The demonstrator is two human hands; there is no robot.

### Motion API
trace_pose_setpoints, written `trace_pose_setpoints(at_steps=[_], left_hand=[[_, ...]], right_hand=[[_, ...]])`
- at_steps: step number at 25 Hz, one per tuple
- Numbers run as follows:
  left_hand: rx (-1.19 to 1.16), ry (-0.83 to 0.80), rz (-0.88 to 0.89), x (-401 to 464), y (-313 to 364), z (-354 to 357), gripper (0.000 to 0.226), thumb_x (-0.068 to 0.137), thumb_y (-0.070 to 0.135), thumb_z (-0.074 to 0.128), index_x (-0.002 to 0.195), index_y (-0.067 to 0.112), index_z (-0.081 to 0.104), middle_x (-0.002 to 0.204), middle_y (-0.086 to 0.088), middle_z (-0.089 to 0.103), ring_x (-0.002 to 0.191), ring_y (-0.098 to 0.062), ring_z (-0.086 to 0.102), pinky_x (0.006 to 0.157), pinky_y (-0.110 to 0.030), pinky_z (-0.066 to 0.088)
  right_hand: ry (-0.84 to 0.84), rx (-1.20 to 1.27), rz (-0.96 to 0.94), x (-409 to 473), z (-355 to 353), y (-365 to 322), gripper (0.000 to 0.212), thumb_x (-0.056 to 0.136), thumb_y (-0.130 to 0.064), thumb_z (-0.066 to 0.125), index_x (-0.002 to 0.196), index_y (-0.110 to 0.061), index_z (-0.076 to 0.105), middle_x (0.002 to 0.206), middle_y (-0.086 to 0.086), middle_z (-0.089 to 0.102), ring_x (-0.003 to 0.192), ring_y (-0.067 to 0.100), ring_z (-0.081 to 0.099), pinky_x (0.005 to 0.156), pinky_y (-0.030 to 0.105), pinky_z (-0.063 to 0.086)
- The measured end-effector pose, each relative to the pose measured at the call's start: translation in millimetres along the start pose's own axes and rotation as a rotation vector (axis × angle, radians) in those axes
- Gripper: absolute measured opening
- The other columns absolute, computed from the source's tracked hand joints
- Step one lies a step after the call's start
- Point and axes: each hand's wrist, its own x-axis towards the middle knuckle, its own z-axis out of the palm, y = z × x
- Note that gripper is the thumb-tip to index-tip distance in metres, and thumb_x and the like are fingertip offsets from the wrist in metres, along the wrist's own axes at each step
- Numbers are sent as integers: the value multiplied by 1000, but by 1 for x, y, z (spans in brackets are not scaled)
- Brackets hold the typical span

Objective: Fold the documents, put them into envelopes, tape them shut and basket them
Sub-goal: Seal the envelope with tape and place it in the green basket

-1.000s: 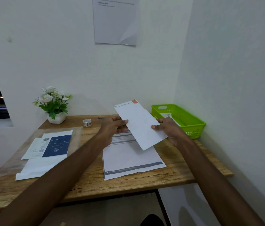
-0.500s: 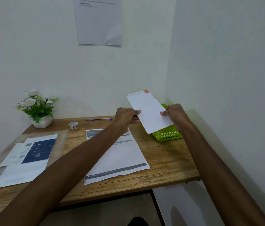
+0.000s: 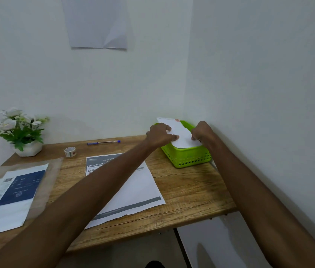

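A white envelope (image 3: pixel 181 134) with a reddish mark at its far corner lies tilted across the top of the green basket (image 3: pixel 189 157) in the desk's far right corner. My left hand (image 3: pixel 160 135) pinches its left edge, and my right hand (image 3: pixel 201 131) holds its right edge. A printed document (image 3: pixel 139 192) with a grey header and footer lies flat mid-desk, partly under my left forearm. A small roll of tape (image 3: pixel 70 151) stands behind it to the left.
A blue pen (image 3: pixel 103 142) lies by the back wall. A white pot of flowers (image 3: pixel 22 132) stands at the far left. More papers, one dark blue (image 3: pixel 20 187), lie on a clear plastic sheet at the left. Walls close in behind and to the right.
Both hands carried the envelope from above the document rightward and down onto the green basket. The view has turned to the right.
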Motion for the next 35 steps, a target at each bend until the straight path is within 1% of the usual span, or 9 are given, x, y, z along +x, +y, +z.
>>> trace_pose_setpoints(at_steps=[6, 9, 14, 17, 22, 25, 29, 32, 35], left_hand=[[351, -139, 63, 11, 11, 14, 59, 90, 64, 60, 110, 10, 71, 121, -6, 67, 123, -32, 53, 94, -38, 43], [368, -146, 47, 13, 8, 18, 43, 92, 57, 59, 96, 15, 69, 115, -6, 68, 130, -36, 46, 103, -45, 40], [433, -274, 43, 16, 2, 19, 41, 99, 45, 48, 123, 21, 70, 145, -5, 55, 152, -40, 12, 113, -56, 19], [505, -356, 18, 18, 4, 17, 41, 100, 43, 41, 122, 23, 69, 148, -3, 52, 151, -38, 13, 113, -58, 17], [654, -427, -34, 16, 19, 12, 46, 101, 43, 39, 138, 27, 60, 153, -6, 46, 146, -37, 23, 112, -56, 20], [723, -438, -49, 14, 28, 8, 51, 102, 44, 39, 148, 25, 47, 158, -8, 41, 147, -38, 26, 117, -59, 17], [814, -487, -26, 13, 34, 5, 53, 102, 48, 38, 150, 26, 45, 158, -8, 41, 147, -36, 30, 118, -62, 15], [721, -412, 34, 10, 30, 6, 41, 101, 45, 41, 127, 24, 65, 141, -9, 56, 140, -36, 39, 115, -68, 12], [478, -134, 162, -2, 14, 2, 39, 102, 42, 45, 97, 13, 70, 113, -5, 67, 124, -35, 52, 109, -64, 22]], right_hand=[[-84, -82, 5, 8, 8, 6, 17, 78, 12, 56, 67, 0, 50, 55, 15, 55, 51, 23, 55, 50, 24, 38], [-117, -123, 17, 8, 10, 7, 15, 78, 11, 52, 67, 1, 54, 56, 16, 58, 51, 23, 54, 51, 24, 37], [-150, -318, 30, 0, 12, 1, 16, 69, 5, 59, 59, -6, 53, 59, 8, 54, 56, 22, 52, 51, 23, 36], [-141, -396, 29, -6, 16, 0, 8, 70, -7, 64, 77, -9, 61, 86, 8, 66, 85, 27, 66, 66, 26, 45], [-29, -698, -106, -9, 24, -2, 43, 84, -25, 68, 126, -16, 63, 131, 7, 62, 122, 28, 61, 85, 34, 47], [-121, -714, -246, -6, 26, -6, 39, 87, -20, 67, 125, -13, 62, 127, 8, 64, 117, 28, 63, 84, 34, 49], [-345, -621, -252, -5, 21, -10, 31, 87, -14, 71, 117, -6, 69, 99, 12, 64, 88, 22, 59, 59, 26, 43], [-300, -527, -271, -6, 19, -8, 27, 84, -11, 73, 110, -2, 71, 94, 11, 67, 88, 24, 65, 66, 31, 50], [-224, -358, -288, -8, 16, -10, 22, 79, -1, 74, 100, 4, 73, 95, 22, 74, 86, 34, 74, 80, 44, 62]])
